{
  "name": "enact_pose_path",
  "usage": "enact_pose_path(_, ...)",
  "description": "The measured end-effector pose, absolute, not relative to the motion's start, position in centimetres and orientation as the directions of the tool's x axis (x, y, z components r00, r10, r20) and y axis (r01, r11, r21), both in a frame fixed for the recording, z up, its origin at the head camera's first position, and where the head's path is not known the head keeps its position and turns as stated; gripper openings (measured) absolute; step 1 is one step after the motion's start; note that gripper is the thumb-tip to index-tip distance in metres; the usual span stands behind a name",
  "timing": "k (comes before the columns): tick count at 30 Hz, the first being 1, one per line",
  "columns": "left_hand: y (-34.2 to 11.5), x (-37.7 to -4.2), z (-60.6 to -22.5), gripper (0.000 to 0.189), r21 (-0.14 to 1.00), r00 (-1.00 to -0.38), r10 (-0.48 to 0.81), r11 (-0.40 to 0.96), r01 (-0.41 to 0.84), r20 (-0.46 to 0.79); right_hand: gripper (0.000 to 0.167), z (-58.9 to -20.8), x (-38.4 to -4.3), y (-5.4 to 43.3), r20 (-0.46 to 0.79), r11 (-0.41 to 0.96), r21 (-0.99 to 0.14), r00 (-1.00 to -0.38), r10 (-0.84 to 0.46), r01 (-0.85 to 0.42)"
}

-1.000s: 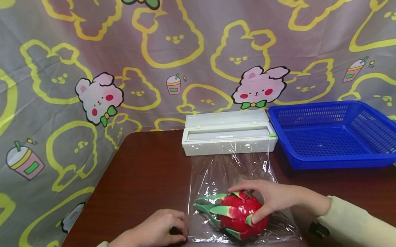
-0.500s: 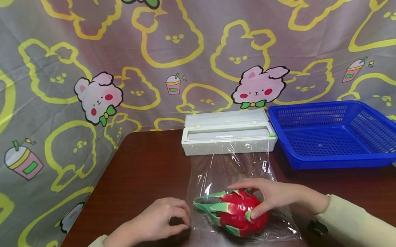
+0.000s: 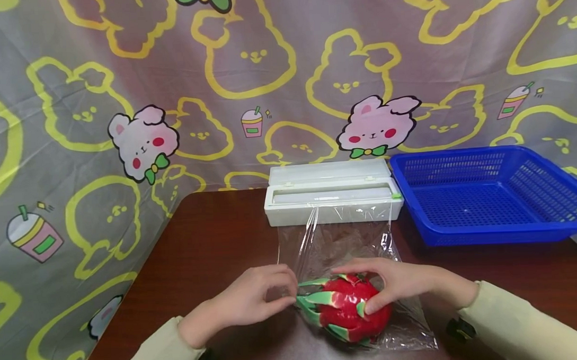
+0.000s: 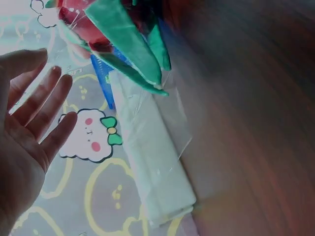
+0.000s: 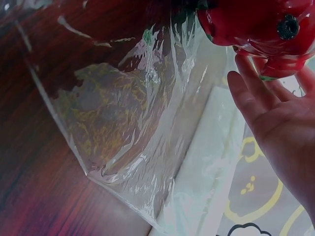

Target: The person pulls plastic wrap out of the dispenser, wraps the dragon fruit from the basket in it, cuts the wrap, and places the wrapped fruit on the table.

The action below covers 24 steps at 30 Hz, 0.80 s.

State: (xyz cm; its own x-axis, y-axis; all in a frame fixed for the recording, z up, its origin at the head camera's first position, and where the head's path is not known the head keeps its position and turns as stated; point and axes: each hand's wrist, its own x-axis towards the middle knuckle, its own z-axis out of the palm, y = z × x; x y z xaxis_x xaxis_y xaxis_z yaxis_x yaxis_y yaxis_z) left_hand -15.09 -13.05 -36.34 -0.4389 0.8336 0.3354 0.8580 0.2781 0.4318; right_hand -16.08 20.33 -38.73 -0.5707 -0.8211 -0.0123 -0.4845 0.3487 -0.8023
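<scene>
A red dragon fruit (image 3: pixel 352 307) with green leaf tips lies on a sheet of clear plastic wrap (image 3: pixel 348 247), its leaves pointing left. My right hand (image 3: pixel 402 282) holds the fruit from the right, thumb in front and fingers behind. At the leaf tips, my left hand (image 3: pixel 259 295) pinches the left edge of the wrap between thumb and fingers; the exact pinch is hard to see. From there the wrap runs back to a white wrap dispenser box (image 3: pixel 334 213) with its lid raised. In the right wrist view, the fruit's round base (image 5: pixel 266 29) shows above the fingers.
To the right of the dispenser stands a blue plastic basket (image 3: pixel 490 231) with perforated walls. Everything rests on a dark brown table (image 3: pixel 214 235). A patterned cloth (image 3: pixel 284 69) hangs behind and along the left side.
My left hand has moved right and slightly away from me, drawing the wrap's left edge up towards the leaf tips. The right hand stays on the dragon fruit, nearly still.
</scene>
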Motion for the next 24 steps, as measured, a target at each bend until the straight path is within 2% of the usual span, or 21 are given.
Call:
enact_pose_path(3, -12.2, -15.8, -36.8, 0.007, 0.528, -0.484, 0.810, 0.266, 0.807, 0.331, 0.075, -38.8, -16.1, 20.4, -0.046, 0.391, -0.795, -0.597, -0.801, -0.463)
enact_pose_path(7, -11.1, -16.7, -37.6, 0.011, 0.610, -0.521, 0.789, 0.246, 0.753, 0.325, 0.075, -38.8, -16.2, 20.4, -0.052, 0.391, -0.798, -0.594, -0.803, -0.459)
enact_pose_path(16, -9.6, -17.7, -38.8, 0.009, 0.655, -0.568, 0.763, 0.263, 0.708, 0.307, 0.074, -38.8, -16.4, 20.4, -0.061, 0.351, -0.836, -0.566, -0.822, -0.421)
enact_pose_path(24, -9.3, -17.9, -39.9, 0.007, 0.722, -0.614, 0.765, 0.311, 0.619, 0.196, 0.074, -38.7, -16.4, 20.3, -0.071, 0.351, -0.848, -0.571, -0.818, -0.398)
